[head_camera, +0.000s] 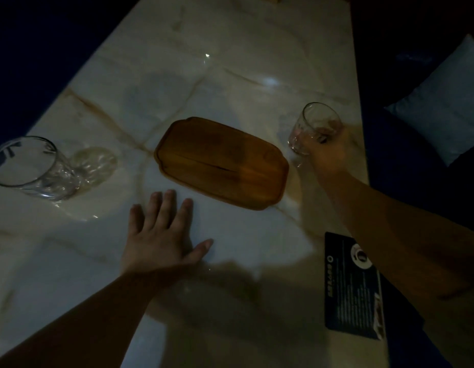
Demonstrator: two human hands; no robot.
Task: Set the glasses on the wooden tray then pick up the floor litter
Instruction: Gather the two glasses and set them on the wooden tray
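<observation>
An empty wooden tray (222, 162) lies in the middle of the pale marble table (230, 75). To its right, my right hand (326, 152) grips a clear glass (314, 127) near the table's right edge; the glass looks tilted and slightly blurred. Another clear glass (31, 166) stands on the table at the far left, well apart from the tray. My left hand (163, 235) rests flat on the table with fingers spread, just in front of the tray's near-left corner, holding nothing. No floor litter is visible.
A dark printed card (347, 296) lies at the table's right edge under my right forearm. A light pillow (448, 102) sits on dark seating to the right. The surroundings are dark blue and dim.
</observation>
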